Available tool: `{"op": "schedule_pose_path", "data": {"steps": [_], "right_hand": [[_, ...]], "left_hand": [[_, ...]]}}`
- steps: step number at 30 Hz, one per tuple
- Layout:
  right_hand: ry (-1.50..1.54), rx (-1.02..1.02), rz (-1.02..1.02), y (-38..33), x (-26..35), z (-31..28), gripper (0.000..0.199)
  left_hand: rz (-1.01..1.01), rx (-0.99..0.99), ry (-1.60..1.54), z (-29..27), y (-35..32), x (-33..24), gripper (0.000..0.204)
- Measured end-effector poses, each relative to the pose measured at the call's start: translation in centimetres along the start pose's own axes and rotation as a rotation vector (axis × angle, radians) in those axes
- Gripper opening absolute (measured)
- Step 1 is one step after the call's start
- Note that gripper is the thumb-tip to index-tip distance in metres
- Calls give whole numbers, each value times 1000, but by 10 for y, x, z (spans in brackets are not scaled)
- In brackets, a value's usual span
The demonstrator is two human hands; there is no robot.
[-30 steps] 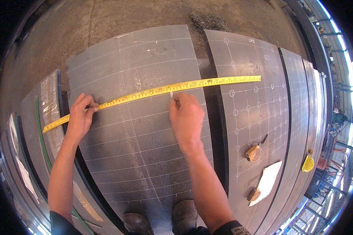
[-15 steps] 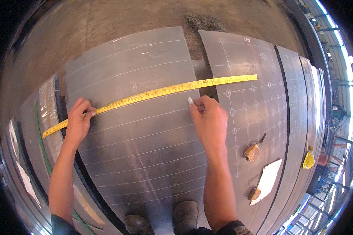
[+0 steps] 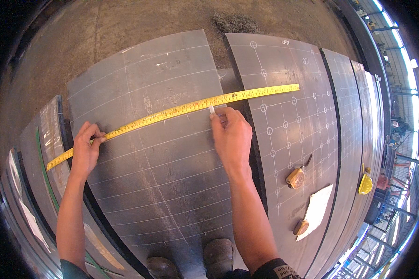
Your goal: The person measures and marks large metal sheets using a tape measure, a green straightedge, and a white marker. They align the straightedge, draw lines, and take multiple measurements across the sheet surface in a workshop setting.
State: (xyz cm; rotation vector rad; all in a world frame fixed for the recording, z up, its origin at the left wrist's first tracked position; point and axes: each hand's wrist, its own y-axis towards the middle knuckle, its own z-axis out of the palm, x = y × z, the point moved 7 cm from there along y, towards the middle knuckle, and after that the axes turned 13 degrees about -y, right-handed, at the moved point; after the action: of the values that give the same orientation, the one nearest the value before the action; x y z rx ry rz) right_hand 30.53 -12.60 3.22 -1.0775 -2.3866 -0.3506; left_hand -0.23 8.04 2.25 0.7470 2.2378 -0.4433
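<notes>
A yellow measuring tape strip (image 3: pixel 172 112) lies slanting across a grey metal plate (image 3: pixel 172 149) marked with thin white lines. Its right end reaches over onto the neighbouring plate, its left end over the strip of metal beside. My left hand (image 3: pixel 84 149) pinches the tape near the plate's left edge, thumb and fingertips closed on it. Between the fingertips of my right hand (image 3: pixel 233 137) is a short white stick of chalk (image 3: pixel 212 110). Its tip is at the tape's lower edge, near the plate's right side; whether it touches the plate I cannot tell.
The plate on the right (image 3: pixel 270 153) bears chalked circles and lines. On it lie a worn tape measure (image 3: pixel 295 178) and a white paper sheet (image 3: pixel 317 207) with a small brownish object (image 3: pixel 300 227). A yellow tool (image 3: pixel 365 184) sits farther right. My shoes (image 3: pixel 219 256) stand on the marked plate.
My right hand has brought the chalk up to the tape's lower edge. My left hand still pinches the tape. The whole view has shifted slightly.
</notes>
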Motion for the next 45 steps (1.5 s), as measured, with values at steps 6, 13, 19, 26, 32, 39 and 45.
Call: {"op": "schedule_pose_path", "data": {"steps": [6, 13, 19, 26, 32, 39, 45], "right_hand": [[8, 7, -17, 1, -2, 1, 13], [-8, -3, -23, 0, -1, 3, 12], [-194, -31, -129, 0, 9, 5, 14], [-449, 403, 90, -19, 23, -55, 16], [-350, 456, -176, -49, 62, -15, 17], [-203, 330, -654, -83, 155, 61, 20], [-389, 384, -695, -86, 174, 97, 27]], "left_hand": [[-19, -8, -25, 0, 0, -1, 18], [-22, -14, -52, -1, -1, -1, 21], [-9, 3, -13, 2, 2, -3, 17], [-17, -10, -34, -3, -4, 10, 18], [36, -11, -40, -3, -1, 16, 16], [102, -32, -29, -2, -2, 15, 13], [135, -56, -23, -4, -3, 16, 14]]}}
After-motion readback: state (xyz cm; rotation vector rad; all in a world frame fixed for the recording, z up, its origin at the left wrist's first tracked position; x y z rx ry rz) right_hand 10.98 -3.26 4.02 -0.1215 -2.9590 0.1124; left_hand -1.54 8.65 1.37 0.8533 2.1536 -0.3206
